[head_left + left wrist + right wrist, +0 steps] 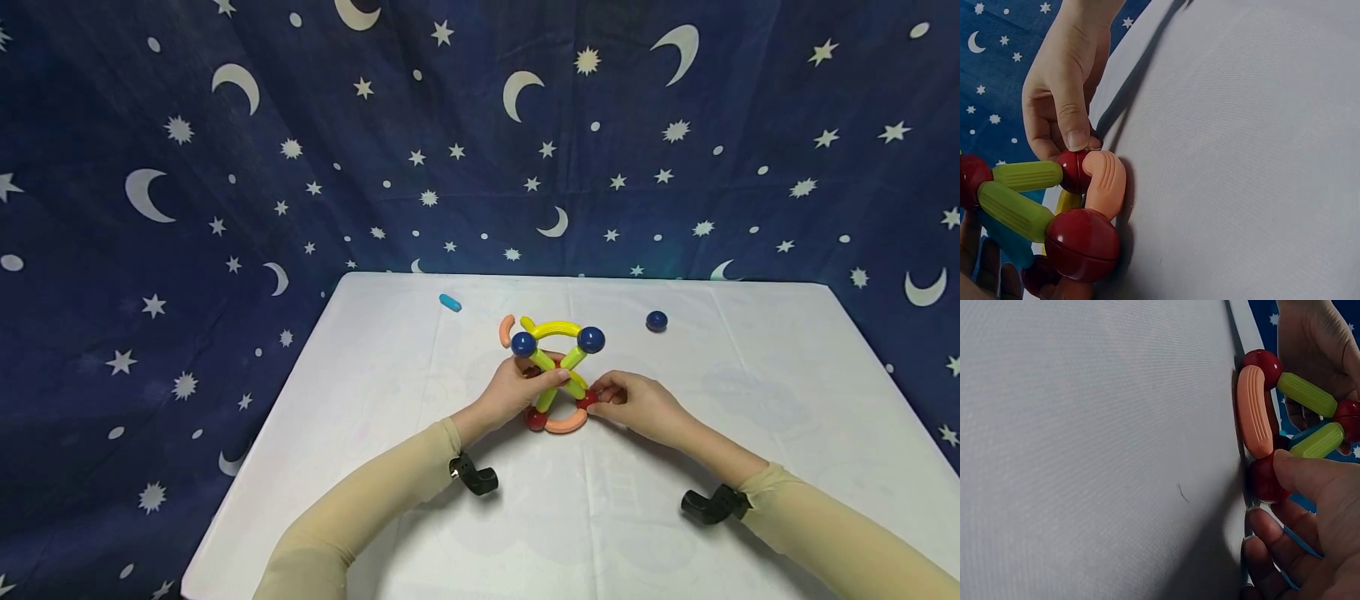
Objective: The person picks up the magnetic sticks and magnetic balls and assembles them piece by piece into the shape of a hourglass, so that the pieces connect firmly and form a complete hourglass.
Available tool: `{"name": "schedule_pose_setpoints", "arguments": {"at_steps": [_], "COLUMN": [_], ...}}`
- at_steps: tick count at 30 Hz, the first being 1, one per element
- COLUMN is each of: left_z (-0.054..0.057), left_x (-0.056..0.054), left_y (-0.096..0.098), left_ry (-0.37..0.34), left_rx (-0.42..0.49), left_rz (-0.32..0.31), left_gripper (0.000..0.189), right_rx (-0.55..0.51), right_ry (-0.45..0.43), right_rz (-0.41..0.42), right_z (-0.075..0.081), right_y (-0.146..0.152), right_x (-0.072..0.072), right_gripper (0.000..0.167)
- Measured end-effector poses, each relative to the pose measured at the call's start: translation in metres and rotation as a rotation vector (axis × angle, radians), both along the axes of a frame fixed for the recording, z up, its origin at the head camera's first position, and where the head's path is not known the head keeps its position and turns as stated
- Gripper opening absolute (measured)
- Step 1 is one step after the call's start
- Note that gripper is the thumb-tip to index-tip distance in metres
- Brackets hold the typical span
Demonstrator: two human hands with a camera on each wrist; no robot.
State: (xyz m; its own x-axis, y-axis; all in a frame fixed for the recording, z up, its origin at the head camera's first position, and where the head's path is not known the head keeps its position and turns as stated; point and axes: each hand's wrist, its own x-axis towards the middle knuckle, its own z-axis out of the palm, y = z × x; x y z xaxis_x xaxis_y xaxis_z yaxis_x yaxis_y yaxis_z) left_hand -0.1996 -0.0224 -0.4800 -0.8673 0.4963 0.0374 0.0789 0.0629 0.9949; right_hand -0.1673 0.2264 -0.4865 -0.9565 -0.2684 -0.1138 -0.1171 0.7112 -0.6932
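A toy model of balls and rods [567,356] stands on the white table between my hands. Two red balls joined by a curved orange rod [566,423] form its front base, green rods cross above, and two blue balls with a curved yellow rod [557,328] make the top. My left hand [517,390] holds the model by its middle, thumb in front and other fingers partly hidden behind. With thumb and fingers my right hand [637,404] pinches the right-hand red ball [1266,479] of the base. A blue rod [1009,240] shows inside, behind the green ones.
Loose pieces lie farther back on the white table [750,358]: a short blue rod [450,302] at the left and a dark blue ball [656,321] at the right. A curved orange piece [506,331] shows just behind the model. A starry dark blue cloth [480,100] hangs around the table.
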Motion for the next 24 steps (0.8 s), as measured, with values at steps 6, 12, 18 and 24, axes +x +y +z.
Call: {"name": "schedule_pose_setpoints", "arguments": {"at_steps": [6,12,18,24], "left_z": [0.001,0.001,0.003,0.008], "left_x": [0.000,0.000,0.002,0.004], "left_y": [-0.001,-0.004,-0.010,-0.014], "left_ry": [0.001,0.014,0.027,-0.004], "left_rx": [-0.003,-0.020,-0.072,-0.095], "left_rz": [-0.002,-0.006,-0.003,-0.033], "left_gripper": [0.031,0.034,0.037,0.041], "right_rx": [0.004,0.016,0.040,0.061], "right_ry": [-0.002,0.019,0.028,0.047], "right_rz": [0.005,0.012,0.020,0.024], "right_z": [0.000,-0.001,-0.001,0.000], "right_y": [-0.001,-0.001,-0.003,-0.003], "right_x": [-0.001,-0.004,-0.008,-0.010], "right_gripper": [0.032,0.031,0.032,0.033]}}
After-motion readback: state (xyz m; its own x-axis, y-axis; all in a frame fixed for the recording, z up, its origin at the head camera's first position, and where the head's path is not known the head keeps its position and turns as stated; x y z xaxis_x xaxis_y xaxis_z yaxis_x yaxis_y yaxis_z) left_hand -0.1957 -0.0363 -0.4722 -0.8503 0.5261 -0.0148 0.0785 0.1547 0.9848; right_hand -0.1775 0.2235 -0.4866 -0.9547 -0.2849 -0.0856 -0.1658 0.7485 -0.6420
